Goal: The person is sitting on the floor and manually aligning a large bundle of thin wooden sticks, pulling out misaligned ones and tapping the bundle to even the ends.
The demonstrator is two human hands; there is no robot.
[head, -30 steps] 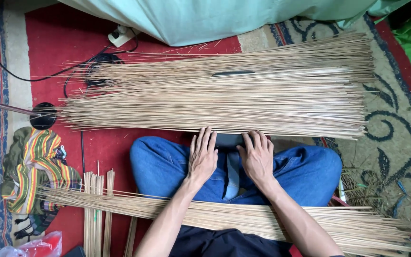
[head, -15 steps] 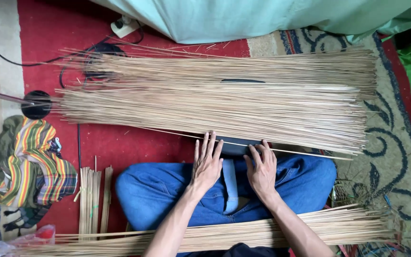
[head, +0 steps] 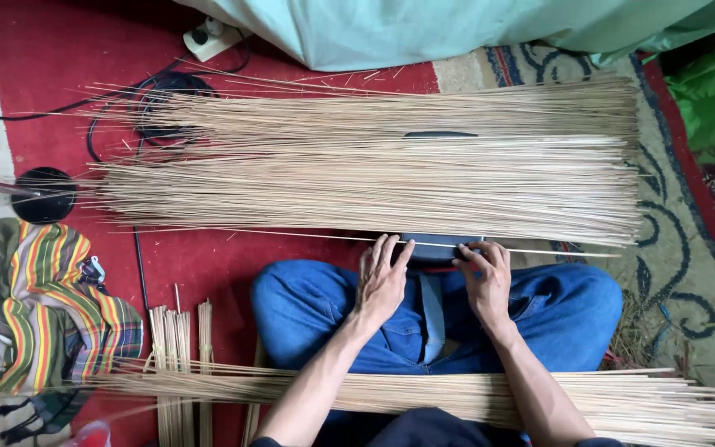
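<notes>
home floor: carpet [head: 208,50], stick pile [head: 374,174]
</notes>
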